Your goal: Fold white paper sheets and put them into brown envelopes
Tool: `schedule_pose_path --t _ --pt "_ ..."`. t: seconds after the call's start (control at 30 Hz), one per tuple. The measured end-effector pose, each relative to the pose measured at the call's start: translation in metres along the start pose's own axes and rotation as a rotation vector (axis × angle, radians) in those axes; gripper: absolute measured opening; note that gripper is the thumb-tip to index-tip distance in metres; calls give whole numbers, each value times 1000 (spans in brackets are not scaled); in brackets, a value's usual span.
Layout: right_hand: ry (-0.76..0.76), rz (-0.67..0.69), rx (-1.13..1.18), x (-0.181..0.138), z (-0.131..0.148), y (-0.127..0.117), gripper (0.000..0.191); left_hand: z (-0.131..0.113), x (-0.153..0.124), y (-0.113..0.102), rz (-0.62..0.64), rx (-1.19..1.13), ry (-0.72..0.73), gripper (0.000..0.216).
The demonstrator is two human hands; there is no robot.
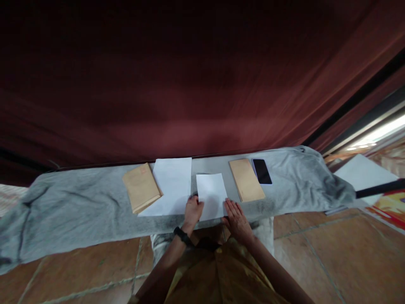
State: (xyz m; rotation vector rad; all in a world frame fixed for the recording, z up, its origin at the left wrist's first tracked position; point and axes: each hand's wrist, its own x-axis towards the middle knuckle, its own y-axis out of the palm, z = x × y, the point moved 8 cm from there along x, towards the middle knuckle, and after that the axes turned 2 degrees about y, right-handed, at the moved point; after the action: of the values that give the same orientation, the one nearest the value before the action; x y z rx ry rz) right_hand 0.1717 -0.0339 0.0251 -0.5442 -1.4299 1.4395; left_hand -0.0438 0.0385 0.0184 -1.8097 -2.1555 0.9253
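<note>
In the head view a small white sheet of paper (211, 194), perhaps folded, lies on the grey cloth in front of me. My left hand (192, 212), with a dark band at the wrist, has its fingers curled and its thumb over the sheet's left edge. At the lower right edge, my right hand (236, 217) rests with its fingers stretched out flat. Larger white paper (172, 181) lies to the left, partly under a stack of brown envelopes (141, 185). Another brown envelope stack (247, 179) lies right of the small sheet.
A phone (262, 171) with a dark screen lies beside the right-hand envelopes. The grey cloth (85, 202) covers a long narrow surface against a dark red curtain (190, 105). Tiled floor (316, 249) shows in front. White paper and a colourful printed item (392, 207) are at far right.
</note>
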Motion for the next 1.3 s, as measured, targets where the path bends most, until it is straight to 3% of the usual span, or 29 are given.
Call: schedule_pose_path --t 0.2,0.43,0.6,0.77,0.87,0.97,1.03,1.13,1.3 --pt "-10 16 98 1 -6 1 65 1 -4 0 75 -232 -89 10" --pt "55 -58 345 7 -30 -4 69 9 -12 2 238 -476 -229 27" --pt "65 11 353 17 -32 4 79 14 -15 5 186 -557 -233 33" --pt "6 43 380 20 -27 5 81 13 -14 5 135 -598 -182 36" --pt "48 0 425 22 -31 0 74 13 -16 1 95 -617 -162 50" --pt "81 6 466 29 -32 -7 65 13 -22 -2 134 -709 -146 59" --pt "114 -1 508 39 -31 -15 55 9 -24 -5 185 -753 -102 54" --pt "231 -78 659 58 -37 -37 36 -3 -17 -20 148 -568 28 41" --pt "492 -174 994 96 -58 -65 38 -48 0 -45 6 -339 241 22"
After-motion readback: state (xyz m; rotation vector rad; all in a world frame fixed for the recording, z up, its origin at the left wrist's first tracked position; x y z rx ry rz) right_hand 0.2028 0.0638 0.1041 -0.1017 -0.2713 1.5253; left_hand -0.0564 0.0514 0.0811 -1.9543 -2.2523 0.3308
